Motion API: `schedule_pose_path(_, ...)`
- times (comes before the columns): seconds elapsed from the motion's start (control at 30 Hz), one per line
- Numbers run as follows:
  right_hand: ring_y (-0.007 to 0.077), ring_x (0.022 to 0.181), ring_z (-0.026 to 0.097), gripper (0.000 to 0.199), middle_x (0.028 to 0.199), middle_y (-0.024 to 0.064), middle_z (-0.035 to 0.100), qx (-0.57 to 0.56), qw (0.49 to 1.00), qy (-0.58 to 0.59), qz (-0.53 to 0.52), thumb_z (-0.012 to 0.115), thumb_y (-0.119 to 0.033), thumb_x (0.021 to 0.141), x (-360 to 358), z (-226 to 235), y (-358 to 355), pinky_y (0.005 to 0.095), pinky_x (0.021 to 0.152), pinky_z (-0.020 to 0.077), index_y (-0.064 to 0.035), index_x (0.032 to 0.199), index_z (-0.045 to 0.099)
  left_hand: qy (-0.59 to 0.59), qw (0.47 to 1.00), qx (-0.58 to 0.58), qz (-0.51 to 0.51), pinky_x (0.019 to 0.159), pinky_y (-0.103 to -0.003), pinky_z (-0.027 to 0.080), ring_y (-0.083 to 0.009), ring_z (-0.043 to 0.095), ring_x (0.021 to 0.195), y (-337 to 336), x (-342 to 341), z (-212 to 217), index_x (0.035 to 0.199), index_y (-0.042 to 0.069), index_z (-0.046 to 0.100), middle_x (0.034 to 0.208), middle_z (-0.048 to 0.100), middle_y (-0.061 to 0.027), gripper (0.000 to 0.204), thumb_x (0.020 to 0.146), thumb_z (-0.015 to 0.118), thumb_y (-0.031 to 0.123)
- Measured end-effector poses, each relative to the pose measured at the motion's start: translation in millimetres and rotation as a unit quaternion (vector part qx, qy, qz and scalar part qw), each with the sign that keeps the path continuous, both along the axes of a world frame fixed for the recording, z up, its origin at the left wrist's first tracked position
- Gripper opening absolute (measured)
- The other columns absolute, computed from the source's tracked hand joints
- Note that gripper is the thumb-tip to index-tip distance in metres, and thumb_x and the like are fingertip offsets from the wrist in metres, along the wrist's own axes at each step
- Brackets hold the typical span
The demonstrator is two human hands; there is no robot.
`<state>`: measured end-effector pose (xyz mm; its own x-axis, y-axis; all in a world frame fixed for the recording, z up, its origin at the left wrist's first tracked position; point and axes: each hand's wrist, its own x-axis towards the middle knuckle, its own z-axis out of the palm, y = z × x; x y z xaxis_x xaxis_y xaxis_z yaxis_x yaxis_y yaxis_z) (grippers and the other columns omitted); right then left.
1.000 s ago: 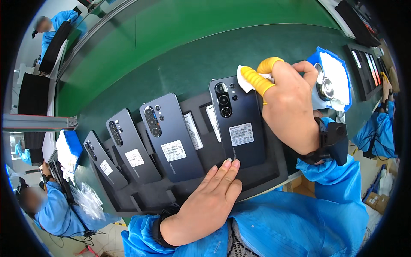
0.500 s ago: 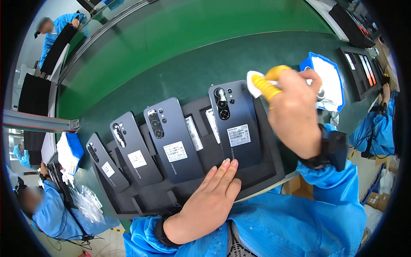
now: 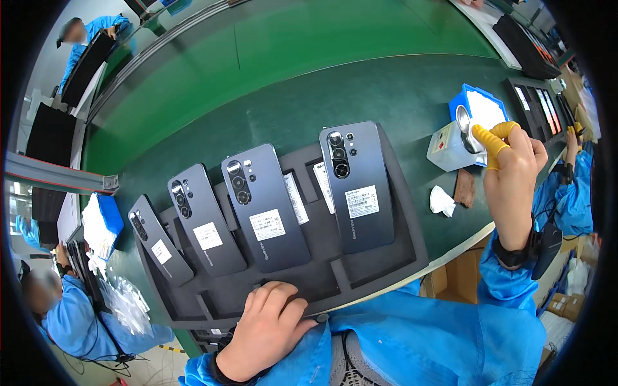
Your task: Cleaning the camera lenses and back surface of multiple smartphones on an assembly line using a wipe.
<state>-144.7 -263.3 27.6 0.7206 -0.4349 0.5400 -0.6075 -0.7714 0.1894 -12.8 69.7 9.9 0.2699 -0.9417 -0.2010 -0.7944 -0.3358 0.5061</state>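
- While reaching out to the side, presses with the right hand (image 3: 512,180), two fingertips in yellow rubber cots (image 3: 489,138), against the round metal top of a small white dispenser (image 3: 447,147); cannot tell whether pinching anything or merely touching.
- Just beyond the grip, touching the dispenser: a blue-rimmed box (image 3: 486,106) with a white pad inside.
- Below the grip, toward the wrist: a crumpled white wipe (image 3: 441,201) beside a small brown block (image 3: 463,188), both loose on the dark green mat (image 3: 322,96).
- Well to the left of the grip: a black foam tray (image 3: 380,260), matte and slotted, with four dark phones propped back-up, glossy and each bearing a white sticker; closest to the fingertips, the largest-looking phone (image 3: 357,186).
- Rests the left hand (image 3: 267,328) on the tray's near rim, fingers loosely curled, clasping nothing.
- Judged by looks: dispenser light, rigid plastic with a hard metal cap, likely to skid on the mat if pushed sideways; best pressed straight down on the cap or held by its flat side walls.
- Phones likely slick-backed and easily smudged or scratched; best taken by the long edges, clear of the camera lenses. Foam tray soft and yielding under pressure; wipe limp, almost weightless.
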Motion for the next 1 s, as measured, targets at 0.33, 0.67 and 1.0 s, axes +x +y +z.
schedule_pose_path(0.33, 0.0221, 0.089, 0.058, 0.026, 0.094, 0.0056, 0.058, 0.117, 0.954, -0.038, 0.272, 0.063, 0.002, 0.069, 94.7, -52.4, 45.0, 0.0454, 0.089, 0.0321, -0.0075, 0.091, 0.074, 0.012, 0.999, -0.032, -0.041, 0.111, -0.053, 0.032, -0.0373, 0.037, 0.137, -25.7, -7.9, -6.3, 0.106, 0.003, 0.059, 0.145, 0.043, -0.0174, 0.034, 0.079, 0.074, 0.016)
schedule_pose_path(0.67, 0.0222, 0.084, 0.057, 0.030, 0.090, 0.0041, 0.060, 0.116, 0.959, -0.027, 0.257, 0.064, 0.006, 0.063, 86.3, -26.0, 45.2, 0.0444, 0.090, 0.0324, -0.0101, 0.087, 0.075, 0.015, 1.000, -0.008, -0.002, 0.110, -0.048, 0.036, -0.0346, 0.041, 0.135, -17.3, -2.2, -10.2, 0.111, 0.002, 0.058, 0.144, 0.044, -0.0179, 0.037, 0.079, 0.072, 0.013)
schedule_pose_path(1.0, 0.0215, 0.083, 0.057, 0.030, 0.088, 0.0035, 0.057, 0.117, 0.941, 0.008, 0.318, 0.067, 0.005, 0.064, 119.9, -12.4, 74.7, 0.0445, 0.088, 0.0329, -0.0088, 0.089, 0.074, -0.009, 0.993, 0.006, 0.117, 0.112, -0.050, 0.031, -0.0360, 0.036, 0.138, 28.3, -3.4, -19.5, 0.122, 0.001, 0.056, 0.146, 0.042, -0.0181, 0.052, 0.078, 0.075, 0.024)
